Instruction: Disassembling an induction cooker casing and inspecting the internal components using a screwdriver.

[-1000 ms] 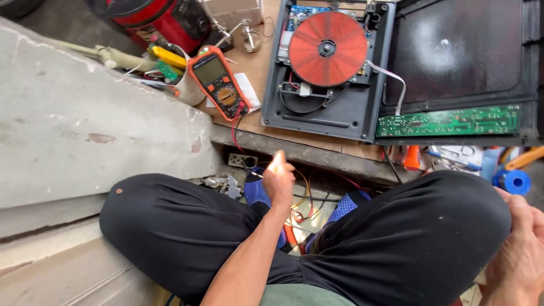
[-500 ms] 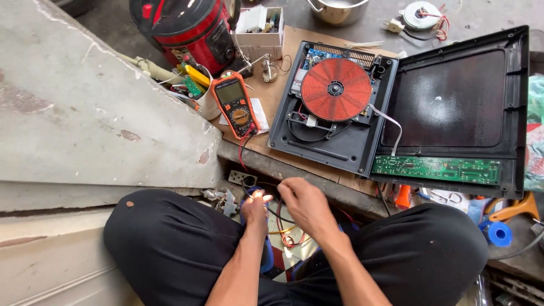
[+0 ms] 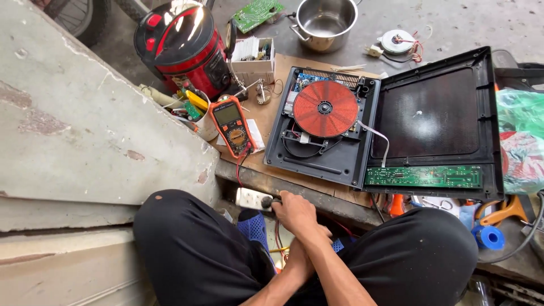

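I sit cross-legged in black trousers with both hands low between my knees. My right hand [image 3: 293, 211] is closed on a small black plug [image 3: 268, 201] held against a white socket block [image 3: 251, 198] under the board's front edge. My left hand [image 3: 315, 238] lies just behind it, mostly hidden by my right wrist, so its grip is unclear. Red and black wires [image 3: 279, 238] run down between my legs. An orange multimeter [image 3: 232, 126] lies on the board above the socket. To its right is an opened induction cooker with a red coil [image 3: 326, 109].
The cooker's black lid [image 3: 436, 113] is folded to the right, with a green circuit board [image 3: 424, 177] along its near edge. A red appliance [image 3: 178, 45], a white parts box [image 3: 252, 56] and a steel pot [image 3: 326, 22] stand behind. A concrete slab [image 3: 85, 124] is on my left, a blue tape roll [image 3: 488, 237] at right.
The view has shifted nearer. My right hand came in from the far right, joined the left between my knees, then moved left and forward onto the plug at the white socket block.
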